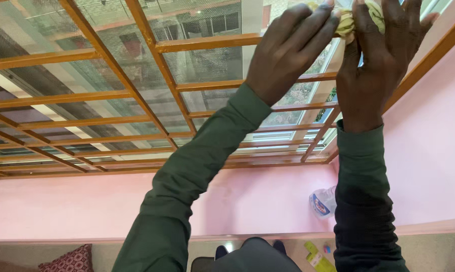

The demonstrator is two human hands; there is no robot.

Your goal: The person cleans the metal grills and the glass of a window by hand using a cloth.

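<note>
- Overhead, both hands reach up to a window grille of orange bars, right at the picture's top edge, where a bunched yellow-green cloth sits between them
- Left hand has its fingers curled onto the cloth from the left, back of the hand facing the camera
- Right hand is spread over the cloth from below and the right, fingers wrapped up around it
- Both arms in dark green sleeves stretch up, the left slanting in from lower left, the right nearly straight
- Room is tight at the right, where the pink wall and the slanted orange frame edge close in; open grille lies to the left
- Below, a clear plastic bottle stands on the pink ledge, and a patterned red cushion shows at lower left
</note>
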